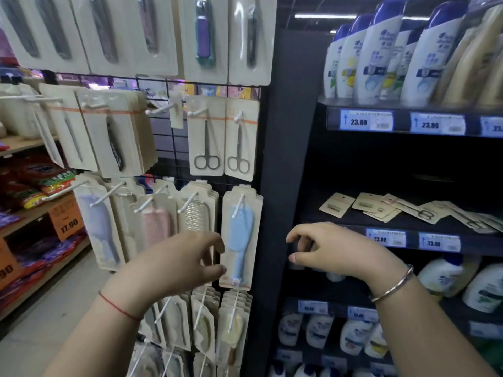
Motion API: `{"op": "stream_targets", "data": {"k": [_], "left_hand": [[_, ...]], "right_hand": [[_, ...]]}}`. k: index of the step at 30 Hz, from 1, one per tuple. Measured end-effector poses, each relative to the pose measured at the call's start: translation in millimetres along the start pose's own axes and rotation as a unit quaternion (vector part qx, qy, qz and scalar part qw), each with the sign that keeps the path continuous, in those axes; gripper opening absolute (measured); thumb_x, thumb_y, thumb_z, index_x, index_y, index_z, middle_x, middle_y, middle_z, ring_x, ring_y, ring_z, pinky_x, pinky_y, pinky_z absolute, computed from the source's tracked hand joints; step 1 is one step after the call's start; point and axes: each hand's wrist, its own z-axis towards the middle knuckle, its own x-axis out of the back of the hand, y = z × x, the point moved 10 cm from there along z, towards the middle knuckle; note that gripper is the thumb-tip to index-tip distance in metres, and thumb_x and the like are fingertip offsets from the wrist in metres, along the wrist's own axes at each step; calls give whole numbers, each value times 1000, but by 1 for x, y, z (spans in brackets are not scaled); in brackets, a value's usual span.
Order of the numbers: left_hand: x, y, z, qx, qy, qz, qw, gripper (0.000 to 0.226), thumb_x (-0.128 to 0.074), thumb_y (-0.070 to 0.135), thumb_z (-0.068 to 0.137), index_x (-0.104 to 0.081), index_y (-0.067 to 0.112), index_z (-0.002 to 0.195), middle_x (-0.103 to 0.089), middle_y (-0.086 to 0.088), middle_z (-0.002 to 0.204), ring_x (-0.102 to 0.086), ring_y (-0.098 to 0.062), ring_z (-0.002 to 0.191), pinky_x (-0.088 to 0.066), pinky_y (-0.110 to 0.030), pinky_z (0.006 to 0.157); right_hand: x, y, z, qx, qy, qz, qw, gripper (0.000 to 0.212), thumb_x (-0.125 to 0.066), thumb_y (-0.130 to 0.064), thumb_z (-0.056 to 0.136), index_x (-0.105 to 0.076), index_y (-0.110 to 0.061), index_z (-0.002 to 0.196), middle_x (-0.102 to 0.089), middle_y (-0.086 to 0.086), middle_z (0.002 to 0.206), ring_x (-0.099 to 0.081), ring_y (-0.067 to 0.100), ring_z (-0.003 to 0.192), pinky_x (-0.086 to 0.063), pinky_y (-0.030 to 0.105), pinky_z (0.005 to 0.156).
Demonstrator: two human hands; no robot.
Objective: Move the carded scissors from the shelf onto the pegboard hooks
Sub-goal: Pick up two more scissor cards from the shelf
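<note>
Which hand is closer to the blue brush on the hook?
Left. The left hand is right beside the blue brush, its fingertips at the card's edge. The right hand is farther off, by the shelf.

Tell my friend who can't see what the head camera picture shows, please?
Two empty hands, left and right, reach out in a shop aisle. Two carded scissors already hang on the pegboard hooks. More scissor cards lie scattered on the dark shelf at right.
</note>
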Motion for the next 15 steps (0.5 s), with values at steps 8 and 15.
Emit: {"op": "stream_targets", "data": {"k": [8, 15], "left_hand": [[-61, 84, 54, -62, -80, -40, 994, 32, -59, 43, 87, -55, 33, 117, -65, 10, 106, -62, -12, 93, -51, -30, 87], [-92, 164, 116, -95, -100, -60, 989, 30, -62, 42, 83, -59, 29, 111, -64, 11, 98, -63, -10, 90, -52, -33, 86]], "right_hand": [[0, 80, -27, -40, -27, -16, 999, 36, -60, -44, 88, -56, -33, 122, -61, -13, 102, -59, 6, 87, -48, 22, 71], [33, 174, -47, -86, -45, -32, 995, 37, -60, -49, 87, -54, -34, 121, -59, -12, 105, -55, 4, 79, -42, 21, 62]]}}
